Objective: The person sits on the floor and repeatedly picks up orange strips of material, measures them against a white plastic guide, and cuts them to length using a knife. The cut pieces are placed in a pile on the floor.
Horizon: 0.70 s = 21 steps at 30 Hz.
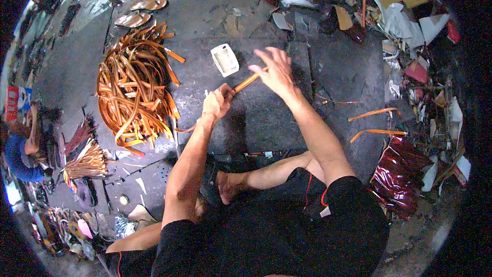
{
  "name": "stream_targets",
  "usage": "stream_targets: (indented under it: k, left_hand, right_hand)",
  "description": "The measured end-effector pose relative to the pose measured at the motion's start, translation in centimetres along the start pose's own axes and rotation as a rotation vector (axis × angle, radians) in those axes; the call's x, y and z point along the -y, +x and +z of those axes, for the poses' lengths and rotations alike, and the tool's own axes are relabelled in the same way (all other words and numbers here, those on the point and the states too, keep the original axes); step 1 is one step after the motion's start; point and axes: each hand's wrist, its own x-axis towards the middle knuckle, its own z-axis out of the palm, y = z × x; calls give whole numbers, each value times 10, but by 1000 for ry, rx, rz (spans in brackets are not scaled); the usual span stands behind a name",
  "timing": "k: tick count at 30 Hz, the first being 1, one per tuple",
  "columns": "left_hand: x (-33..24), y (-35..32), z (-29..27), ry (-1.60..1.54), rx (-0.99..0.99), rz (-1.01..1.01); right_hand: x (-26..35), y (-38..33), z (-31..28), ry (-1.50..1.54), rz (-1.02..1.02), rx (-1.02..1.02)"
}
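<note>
I sit on a dark floor with my legs crossed. My left hand (216, 101) is closed around one end of a narrow orange strip (247, 81). My right hand (275, 71) rests on the strip's far end with its fingers spread over it. The strip runs slanted between both hands, just above the floor. A small white rectangular tray (224, 59) lies on the floor just beyond my hands.
A big tangled heap of orange-brown strips (134, 88) lies to my left. Two loose orange strips (373, 123) lie to the right, near a crumpled dark red foil sheet (400, 173). Paper and scrap litter (410, 20) fills the far right. Another person (23, 149) sits at the left edge. Sandals (141, 10) lie beyond the heap.
</note>
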Motion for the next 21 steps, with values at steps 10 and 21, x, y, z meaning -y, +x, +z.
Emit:
stream_targets:
  k: [10,21]
  left_hand:
    - [-12,-2,-4,10,41,-52]
    - [-11,-8,-7,-65,47,38]
  right_hand:
    - [38,31,38,9,-193,203]
    - [36,30,40,52,-256,151]
